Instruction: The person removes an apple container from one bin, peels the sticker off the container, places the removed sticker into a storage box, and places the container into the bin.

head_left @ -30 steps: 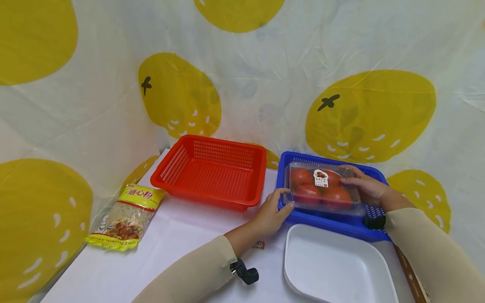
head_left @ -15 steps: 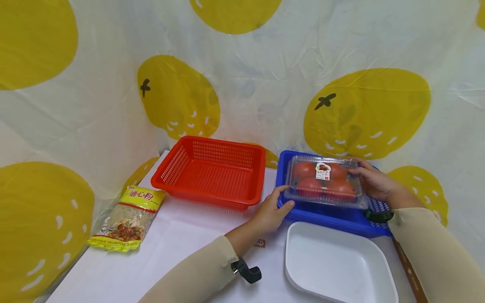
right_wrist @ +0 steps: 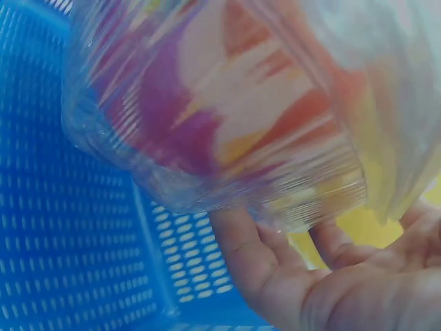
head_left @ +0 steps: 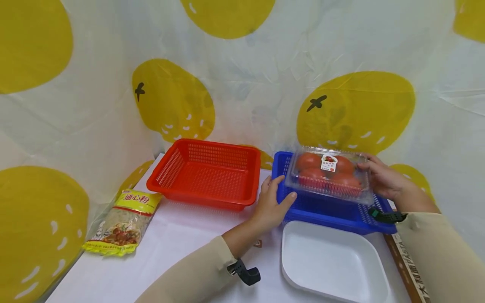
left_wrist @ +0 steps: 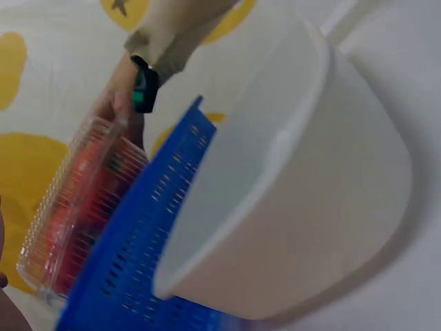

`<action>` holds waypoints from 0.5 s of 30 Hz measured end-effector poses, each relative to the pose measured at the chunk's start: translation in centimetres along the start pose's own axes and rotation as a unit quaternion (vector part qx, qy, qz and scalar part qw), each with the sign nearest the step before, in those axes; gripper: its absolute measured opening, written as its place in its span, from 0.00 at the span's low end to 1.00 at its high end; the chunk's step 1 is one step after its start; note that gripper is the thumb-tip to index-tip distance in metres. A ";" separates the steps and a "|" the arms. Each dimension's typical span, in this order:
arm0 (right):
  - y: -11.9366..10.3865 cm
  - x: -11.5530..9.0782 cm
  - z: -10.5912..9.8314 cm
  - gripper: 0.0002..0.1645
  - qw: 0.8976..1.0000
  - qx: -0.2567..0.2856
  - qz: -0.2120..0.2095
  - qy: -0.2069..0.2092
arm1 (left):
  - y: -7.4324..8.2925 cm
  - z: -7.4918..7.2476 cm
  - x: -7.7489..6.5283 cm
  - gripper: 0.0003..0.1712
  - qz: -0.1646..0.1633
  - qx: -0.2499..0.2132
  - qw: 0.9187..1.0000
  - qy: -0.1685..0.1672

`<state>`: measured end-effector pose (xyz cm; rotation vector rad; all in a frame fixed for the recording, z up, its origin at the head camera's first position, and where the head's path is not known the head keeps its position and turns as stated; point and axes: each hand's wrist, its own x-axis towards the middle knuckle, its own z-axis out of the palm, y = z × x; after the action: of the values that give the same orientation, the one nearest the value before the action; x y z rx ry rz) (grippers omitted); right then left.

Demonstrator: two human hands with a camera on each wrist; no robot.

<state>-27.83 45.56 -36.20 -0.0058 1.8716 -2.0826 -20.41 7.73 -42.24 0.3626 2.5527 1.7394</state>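
Note:
A clear plastic box of tomatoes, with a small white label on its lid, is raised above the blue basket. My right hand grips the box by its right end; in the right wrist view that hand's fingers reach beneath the clear plastic. Just left of the box, my left hand is at the basket's left rim, its fingers extended. Whether the left fingers touch the rim cannot be made out. The left wrist view shows the box from the side, over the basket.
A red basket stands left of the blue one. At the far left lies a yellow bag of macaroni. A white tray sits in front of the blue basket, with a brown pasta box beside it, partly under the right sleeve.
The tomato box has risen out of the blue basket and shifted slightly right in my right hand. My left fingers, earlier at the box's left end, are now apart from it.

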 end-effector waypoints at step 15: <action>-1.8 -5.0 8.1 0.23 0.996 0.017 -0.015 -0.084 | 2.4 -8.9 4.7 0.33 0.039 -0.121 0.989 -0.082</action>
<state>-21.70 39.17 -32.33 -0.1957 1.7464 -2.0644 -25.91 1.41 -36.19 0.5728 2.2130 1.9285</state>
